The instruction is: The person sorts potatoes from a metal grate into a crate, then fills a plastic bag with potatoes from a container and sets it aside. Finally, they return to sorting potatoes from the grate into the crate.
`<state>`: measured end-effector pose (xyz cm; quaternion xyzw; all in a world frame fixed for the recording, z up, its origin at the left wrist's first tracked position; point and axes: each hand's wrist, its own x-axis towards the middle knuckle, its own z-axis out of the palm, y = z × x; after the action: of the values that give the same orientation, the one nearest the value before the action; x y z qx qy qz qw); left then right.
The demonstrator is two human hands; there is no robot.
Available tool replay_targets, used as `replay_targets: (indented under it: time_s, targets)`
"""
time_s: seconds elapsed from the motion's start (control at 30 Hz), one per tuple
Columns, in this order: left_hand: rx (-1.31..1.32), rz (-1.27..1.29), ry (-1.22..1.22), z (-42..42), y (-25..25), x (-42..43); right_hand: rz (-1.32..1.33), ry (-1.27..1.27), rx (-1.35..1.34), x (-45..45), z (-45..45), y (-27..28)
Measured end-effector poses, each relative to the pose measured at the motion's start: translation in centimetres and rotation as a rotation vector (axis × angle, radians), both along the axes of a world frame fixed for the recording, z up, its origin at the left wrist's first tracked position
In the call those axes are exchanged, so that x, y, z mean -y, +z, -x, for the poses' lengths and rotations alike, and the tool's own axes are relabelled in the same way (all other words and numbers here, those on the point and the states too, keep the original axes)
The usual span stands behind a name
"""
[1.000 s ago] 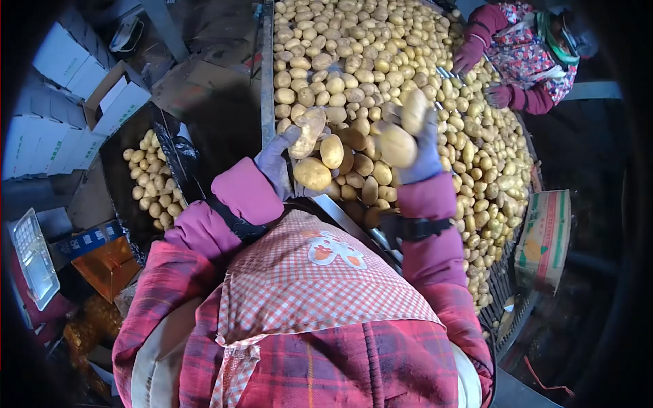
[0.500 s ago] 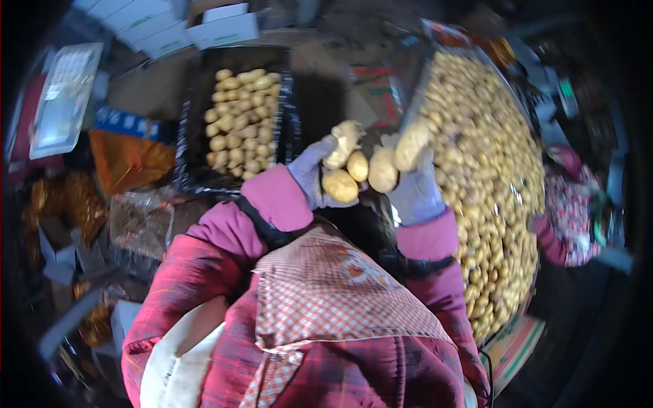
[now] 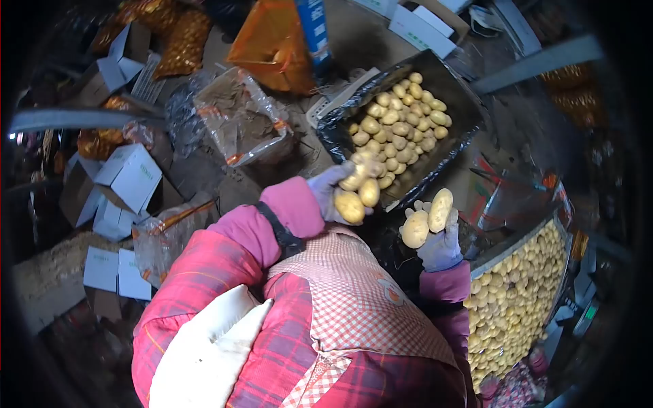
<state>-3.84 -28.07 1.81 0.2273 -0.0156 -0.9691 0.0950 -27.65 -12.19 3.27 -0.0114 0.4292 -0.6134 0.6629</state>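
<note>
My gloved left hand (image 3: 330,192) is closed around three potatoes (image 3: 349,206), close to the near left side of a box lined with black plastic (image 3: 435,166). Inside that box lies a pile of potatoes (image 3: 401,129). My gloved right hand (image 3: 441,246) holds two potatoes (image 3: 441,209), one long and one rounder, its palm turned up, just below the box's near corner. To the right of my right hand is the sorting table's edge (image 3: 507,249), with many potatoes (image 3: 517,299) on the table.
A plastic-lined box (image 3: 246,122) and an orange bag (image 3: 275,47) stand beyond my left arm. White cartons (image 3: 129,178) are at the left. A metal bar (image 3: 544,64) crosses at the upper right. A co-worker's patterned sleeve (image 3: 517,386) shows at the lower right.
The view has swung left, from the potato table towards the black-lined box. Both hands have come away from the table with their potatoes still held, and are now further apart than half a second ago.
</note>
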Motion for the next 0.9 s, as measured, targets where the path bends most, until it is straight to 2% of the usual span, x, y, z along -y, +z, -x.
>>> replay_targets:
  time_s: [0.17,0.2,0.3,0.33,0.37,0.4,0.43,0.5,0.53,0.57,0.63,0.67,0.7,0.73,0.77,0.83,0.87,0.9]
  targets:
    - [0.141,-0.057,0.42,-9.1,-0.9,3.4,0.058,0.126,-0.048,2.2,-1.9,0.4]
    - [0.168,-0.067,0.487,-10.4,-0.7,4.8,0.135,0.182,-0.114,2.9,-2.4,0.6]
    - [0.22,0.174,0.558,-12.6,0.1,10.3,-0.037,0.141,0.008,2.8,-3.4,-0.4]
    - [0.155,0.163,0.599,-12.5,0.6,12.8,-0.008,0.191,-0.145,2.5,-3.8,-1.3]
    - [0.205,0.258,0.558,-13.0,0.2,16.2,0.017,0.234,-0.301,2.6,-4.1,-1.8]
    - [0.296,0.373,0.657,-12.5,1.9,18.9,-0.013,0.198,-0.049,3.2,-4.4,-0.9]
    - [0.388,0.478,0.756,-11.5,4.0,20.6,-0.005,0.239,-0.051,3.3,-4.4,-1.4]
    - [0.903,0.146,0.915,-8.7,5.8,21.6,-0.038,0.242,-0.02,4.1,-5.2,0.3]
    - [0.946,0.169,0.779,-7.6,6.5,19.9,-0.024,0.237,-0.04,4.2,-5.3,0.3]
    - [0.656,0.265,0.574,-8.5,2.7,18.5,-0.015,0.239,-0.042,4.7,-5.5,0.9]
    - [0.452,0.227,0.32,-4.9,6.4,11.6,0.062,0.202,-0.117,5.9,-5.9,2.5]
    - [0.399,0.288,0.201,-4.0,3.1,8.8,0.123,0.266,-0.081,6.3,-5.1,2.2]
    - [0.242,0.371,0.134,-2.9,3.0,5.9,0.117,0.253,-0.086,6.8,-5.2,2.6]
    - [0.243,0.333,0.041,-1.2,4.1,4.0,0.11,0.238,-0.148,7.4,-5.6,3.4]
    - [0.181,0.339,0.023,0.2,4.6,2.5,0.104,0.227,-0.211,7.9,-6.0,4.1]
    - [-0.089,0.421,0.182,3.3,2.1,0.7,0.056,0.203,-0.189,8.7,-6.9,4.6]
    - [-0.094,0.426,0.177,3.2,0.9,0.7,0.06,0.297,-0.415,8.9,-7.5,4.8]
    - [-0.058,0.363,0.062,2.6,0.1,0.8,0.062,0.388,-0.642,9.0,-7.7,5.0]
